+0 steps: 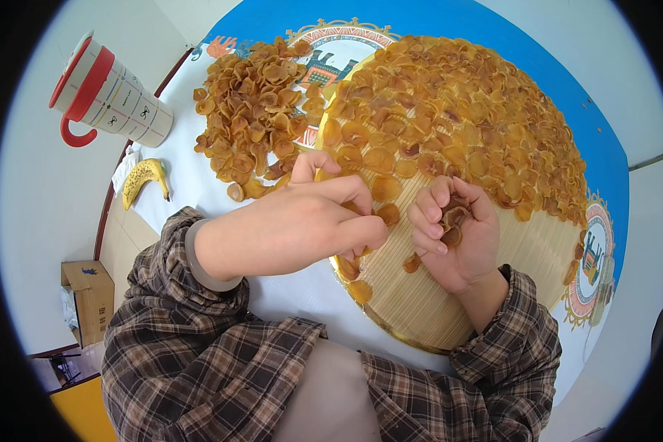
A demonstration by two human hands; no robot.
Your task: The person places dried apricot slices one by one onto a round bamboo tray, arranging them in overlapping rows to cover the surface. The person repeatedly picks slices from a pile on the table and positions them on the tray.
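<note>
A round bamboo-slat tray (pixel 420 293) lies before me, its far half thickly covered with thin, curled amber-brown dried slices (pixel 464 99). My right hand (pixel 458 232) is palm up above the tray, its fingers curled around several darker dried slices (pixel 454 218). Over the tray's left edge, my left hand (pixel 309 221) bends down, back uppermost. Its fingertips are at a few slices near the rim, and the hand partly hides them; whether it grips one is unclear. Just beyond its fingers lies a single slice (pixel 387 214). A loose heap of slices (pixel 254 110) rests on the tablecloth left of the tray.
A blue and white tablecloth (pixel 602 138) with elephant medallions covers the table. At the left edge stand a tumbler with a red handle (pixel 116 94), a spotted banana (pixel 143 177) and crumpled white tissue (pixel 126 168). A cardboard box (pixel 91 301) is on the floor at left.
</note>
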